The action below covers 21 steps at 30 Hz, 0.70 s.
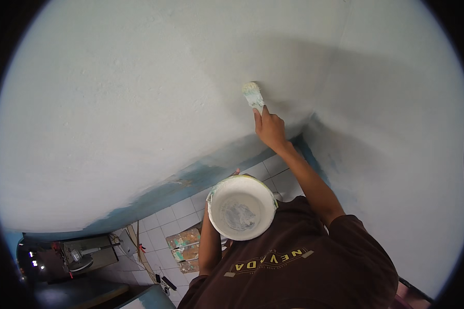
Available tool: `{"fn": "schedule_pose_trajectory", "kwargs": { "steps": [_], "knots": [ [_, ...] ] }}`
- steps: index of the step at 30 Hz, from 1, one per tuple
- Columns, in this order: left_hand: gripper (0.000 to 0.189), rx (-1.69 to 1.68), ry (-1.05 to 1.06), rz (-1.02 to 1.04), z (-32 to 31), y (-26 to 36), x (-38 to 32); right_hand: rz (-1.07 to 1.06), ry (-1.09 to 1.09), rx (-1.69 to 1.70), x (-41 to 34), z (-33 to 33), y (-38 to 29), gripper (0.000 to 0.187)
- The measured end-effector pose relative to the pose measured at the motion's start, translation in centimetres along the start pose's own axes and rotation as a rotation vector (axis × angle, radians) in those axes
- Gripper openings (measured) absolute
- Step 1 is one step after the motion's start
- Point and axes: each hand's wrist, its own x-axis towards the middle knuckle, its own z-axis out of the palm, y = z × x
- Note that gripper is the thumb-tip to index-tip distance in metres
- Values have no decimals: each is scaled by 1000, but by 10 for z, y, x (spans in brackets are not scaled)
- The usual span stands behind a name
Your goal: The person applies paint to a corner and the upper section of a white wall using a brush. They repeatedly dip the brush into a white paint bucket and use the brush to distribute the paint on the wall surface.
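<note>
My right hand is closed around the handle of a paintbrush, whose bristles and ferrule are coated in white and pale green paint. The brush lies at the surface of a white-painted wall; whether the bristles touch it cannot be told. Close to my chest is a white plastic bucket with paint smeared on its rim and a little white paint at the bottom. My left forearm reaches under the bucket, and only a fingertip of my left hand shows beyond the rim, the rest being hidden behind it.
Blue paint shows along the wall's lower edge and at the corner on the right. Below are floor tiles, a paint-stained wooden bench or step, a standing fan, black adapters with cables and a blue-edged wall or ledge.
</note>
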Motion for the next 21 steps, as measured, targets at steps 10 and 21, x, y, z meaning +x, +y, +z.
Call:
{"fn": "schedule_pose_trajectory", "kwargs": {
  "steps": [10,21],
  "knots": [
    [46,-34,-22,-22,4,2,1,17,-32,-28,2,-12,2,34],
    [43,20,-33,-37,16,7,-11,82,-73,370,-17,-24,24,41]
  ]
}}
